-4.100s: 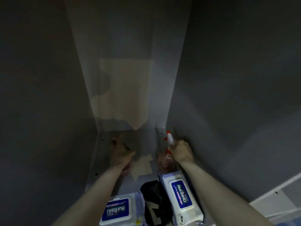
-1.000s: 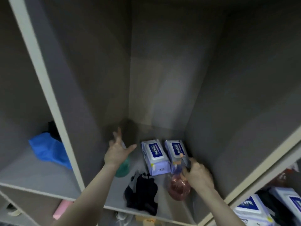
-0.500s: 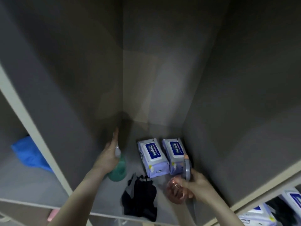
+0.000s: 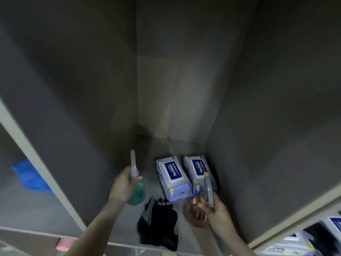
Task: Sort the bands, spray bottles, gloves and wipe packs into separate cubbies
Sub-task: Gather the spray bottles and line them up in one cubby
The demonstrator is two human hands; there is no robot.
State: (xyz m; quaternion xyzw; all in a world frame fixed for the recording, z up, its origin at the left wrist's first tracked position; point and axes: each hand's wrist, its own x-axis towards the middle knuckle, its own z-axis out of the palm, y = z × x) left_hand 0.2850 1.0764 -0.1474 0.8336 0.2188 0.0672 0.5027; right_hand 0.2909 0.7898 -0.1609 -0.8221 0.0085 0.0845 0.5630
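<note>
Head view: hands grip a green spray bottle (image 4: 137,193) left, a pink spray bottle (image 4: 196,215) right.

A green spray bottle (image 4: 137,191) and a pink spray bottle (image 4: 196,212) stand gripped by the neck; two purple wipe packs (image 4: 172,177) lie flat side by side behind black gloves (image 4: 158,226).
</note>
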